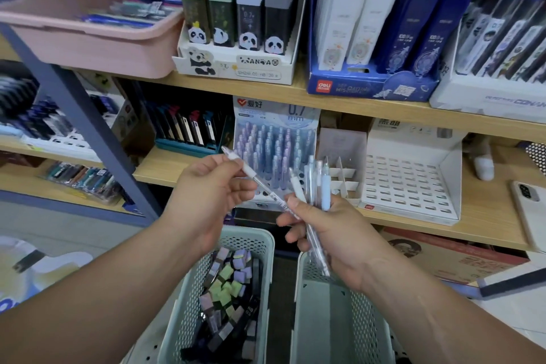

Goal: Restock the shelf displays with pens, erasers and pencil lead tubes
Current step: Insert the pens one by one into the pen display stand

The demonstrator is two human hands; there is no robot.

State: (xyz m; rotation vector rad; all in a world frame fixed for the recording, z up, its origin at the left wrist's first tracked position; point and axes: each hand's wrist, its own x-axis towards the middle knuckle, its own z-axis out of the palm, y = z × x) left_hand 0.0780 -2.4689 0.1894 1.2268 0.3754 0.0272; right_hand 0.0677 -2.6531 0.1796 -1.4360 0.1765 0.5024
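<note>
- The left hand [206, 195] pinches a single white pen [257, 180] between thumb and fingertips, with the other fingers curled. The pen slants up toward the shelf, probably so it can go into a slot on its own.
- The pen's lower end reaches the fingertips of the right hand [334, 233]. I cannot tell whether that hand also grips it.
- The right hand is closed around a bundle of pens [313, 186]. It holds them upright like a fan, which keeps each one easy to pick off.
- Both hands hover just in front of the pen display [267, 139], a purple stand marked 0.7 mm. Its back rows are full and some front holes look open, so this is likely where the pens go.
- An empty white rack [410, 186] stands beside it on the same shelf.
- Below the hands, the left basket [251, 234] holds lead tubes [227, 284], kept within reach for later.
- The right basket [366, 319] appears empty, so it may be where the bundle came from.
</note>
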